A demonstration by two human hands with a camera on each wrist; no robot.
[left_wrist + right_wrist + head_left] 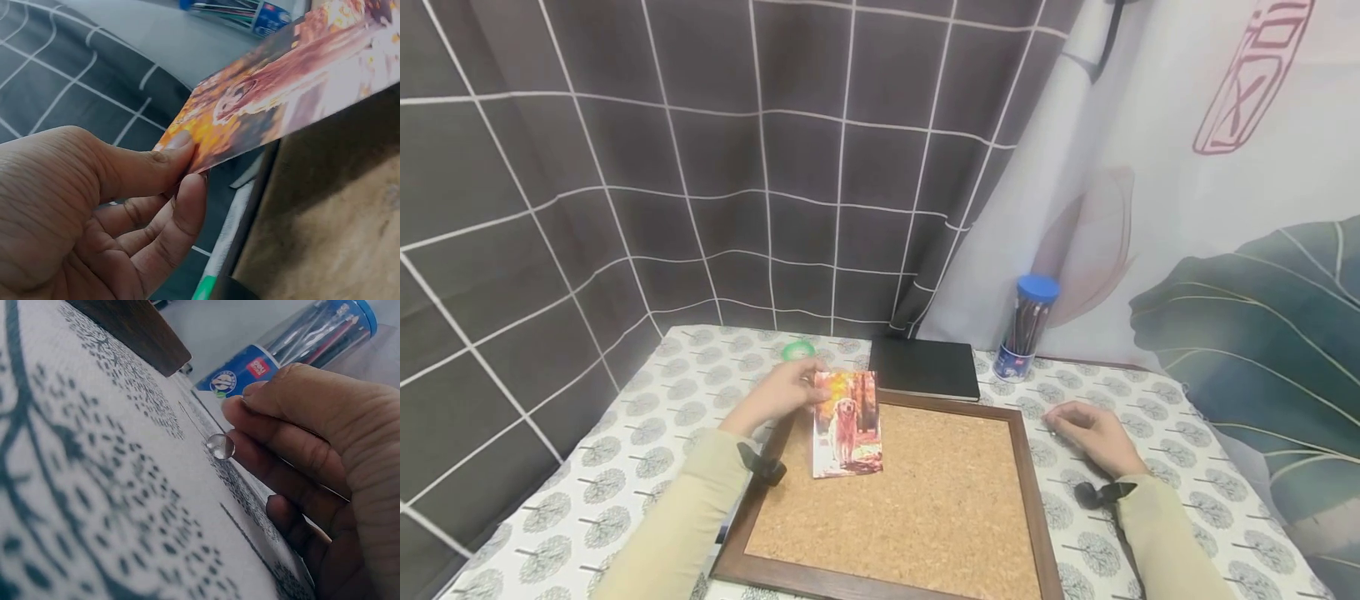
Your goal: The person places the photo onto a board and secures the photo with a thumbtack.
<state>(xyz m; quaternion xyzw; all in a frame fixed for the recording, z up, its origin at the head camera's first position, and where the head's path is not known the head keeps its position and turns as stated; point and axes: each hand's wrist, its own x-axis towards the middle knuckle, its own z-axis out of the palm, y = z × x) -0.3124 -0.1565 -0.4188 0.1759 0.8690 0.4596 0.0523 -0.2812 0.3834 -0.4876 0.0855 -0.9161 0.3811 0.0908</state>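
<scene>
My left hand (786,387) pinches a photo card (846,425) by its upper left corner, thumb (172,159) on the printed face and fingers behind. The print shows a golden dog among orange autumn trees. The card hangs upright over the upper left part of a cork board (910,500) with a brown wooden frame. Right of the board, my right hand (1093,433) is low over the tablecloth, fingers curled. At its fingertips, in the right wrist view, is a pin with a clear ball head (220,446), its thin needle pointing away from the fingers.
Behind the board lies a black notebook (925,368). A clear tube of pencils with a blue lid (1030,325) stands at the back right. A green ring, perhaps tape (797,349), sits beyond my left hand. Dark checked and white printed curtains hang behind the table.
</scene>
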